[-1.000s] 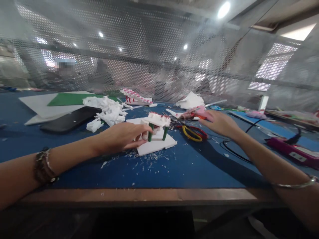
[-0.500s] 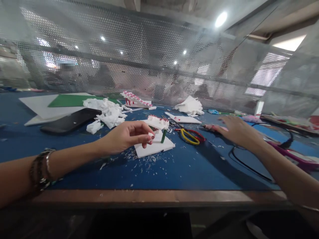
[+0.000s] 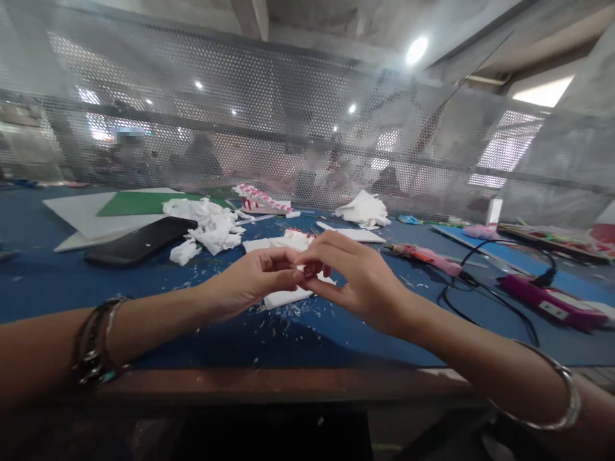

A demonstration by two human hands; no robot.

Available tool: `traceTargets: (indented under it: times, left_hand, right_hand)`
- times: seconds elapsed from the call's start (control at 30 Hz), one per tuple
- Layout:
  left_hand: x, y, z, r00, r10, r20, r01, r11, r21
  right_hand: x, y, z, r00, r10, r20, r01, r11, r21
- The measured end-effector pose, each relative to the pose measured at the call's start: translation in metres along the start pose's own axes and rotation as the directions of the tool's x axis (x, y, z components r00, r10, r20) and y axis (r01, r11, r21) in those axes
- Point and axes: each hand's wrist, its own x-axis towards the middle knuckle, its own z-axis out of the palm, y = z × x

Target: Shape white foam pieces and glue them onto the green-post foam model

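As we look through the head view, our left hand and right hand meet at the fingertips, both pinching a small reddish-and-white piece between them, above a flat white board on the blue tabletop. We judge the step in hand to be gripping or turning this piece; our fingers cover much of it, so we cannot tell its full shape. Just behind is a white structure with red flecks on top, partly hidden. The next move, we think, calls for a light, steady pinch that leaves that structure unbumped.
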Motion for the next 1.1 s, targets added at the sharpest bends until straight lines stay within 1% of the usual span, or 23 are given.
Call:
traceTargets:
  times: [0.17,0.23,0.33,0.4,0.43,0.47,0.5,0.57,0.6,0.63,0.7,0.73,0.8,0.83,0.93,1.03,1.1]
  left_hand:
    - [-0.001,0.002,0.005,0.999,0.020,-0.037,-0.023,0.997,-0.076]
    - [0.000,0.003,0.005,0.999,0.006,-0.033,-0.008,0.998,-0.068]
    - [0.001,0.004,0.002,1.000,0.003,0.004,-0.003,0.999,0.043]
    - [0.000,0.006,-0.004,1.000,0.024,0.005,-0.024,0.984,0.177]
    - [-0.001,0.008,-0.007,0.999,0.040,-0.016,-0.035,0.965,0.260]
    - [-0.003,0.008,-0.010,0.997,0.067,-0.049,-0.046,0.937,0.347]
    - [-0.004,0.009,-0.014,0.992,0.097,-0.075,-0.052,0.886,0.460]
    - [-0.006,0.008,-0.021,0.970,0.202,-0.133,-0.055,0.721,0.691]
    - [-0.007,0.007,-0.025,0.964,0.213,-0.159,-0.017,0.649,0.761]
    - [-0.006,0.005,-0.027,0.971,0.175,-0.161,0.026,0.595,0.803]
    - [-0.001,0.000,-0.032,0.985,0.075,-0.155,0.093,0.530,0.843]
    - [0.002,-0.003,-0.033,0.991,0.025,-0.130,0.097,0.528,0.844]
    - [0.011,-0.006,-0.034,0.986,0.010,-0.166,0.132,0.559,0.819]
    - [0.015,-0.007,-0.034,0.986,0.004,-0.166,0.133,0.579,0.805]
    - [0.024,-0.009,-0.027,0.992,-0.028,-0.127,0.112,0.671,0.733]
    - [0.026,-0.009,-0.020,0.987,-0.105,-0.121,0.159,0.726,0.669]
    - [0.023,-0.009,-0.020,0.985,-0.143,-0.101,0.174,0.747,0.641]
  right_hand:
    - [0.001,-0.002,-0.003,1.000,0.011,-0.020,-0.009,0.998,0.056]
    - [0.001,-0.004,-0.005,1.000,0.004,-0.016,-0.002,0.998,0.069]
    - [0.002,-0.005,-0.009,1.000,0.008,-0.021,-0.007,0.997,0.077]
    - [0.001,-0.003,-0.014,0.998,0.051,-0.047,-0.047,0.995,0.094]
    - [0.001,-0.002,-0.017,0.994,0.088,-0.064,-0.081,0.991,0.105]
    - [0.000,0.001,-0.020,0.988,0.131,-0.080,-0.121,0.985,0.119]
    - [-0.002,0.005,-0.023,0.979,0.183,-0.093,-0.170,0.976,0.133]
    - [-0.006,0.015,-0.027,0.959,0.267,-0.097,-0.250,0.955,0.163]
    - [-0.009,0.020,-0.027,0.947,0.308,-0.091,-0.291,0.942,0.166]
    - [-0.011,0.027,-0.027,0.937,0.340,-0.081,-0.324,0.932,0.163]
    - [-0.016,0.038,-0.023,0.925,0.376,-0.062,-0.366,0.922,0.126]
    - [-0.018,0.043,-0.020,0.923,0.380,-0.059,-0.374,0.922,0.101]
    - [-0.020,0.052,-0.015,0.921,0.387,-0.053,-0.383,0.921,0.071]
    - [-0.021,0.055,-0.012,0.920,0.389,-0.047,-0.386,0.920,0.066]
    - [-0.025,0.059,-0.005,0.915,0.404,-0.021,-0.401,0.913,0.077]
    - [-0.030,0.060,-0.002,0.904,0.428,-0.003,-0.425,0.899,0.107]
    - [-0.032,0.060,-0.001,0.891,0.454,-0.002,-0.450,0.884,0.123]
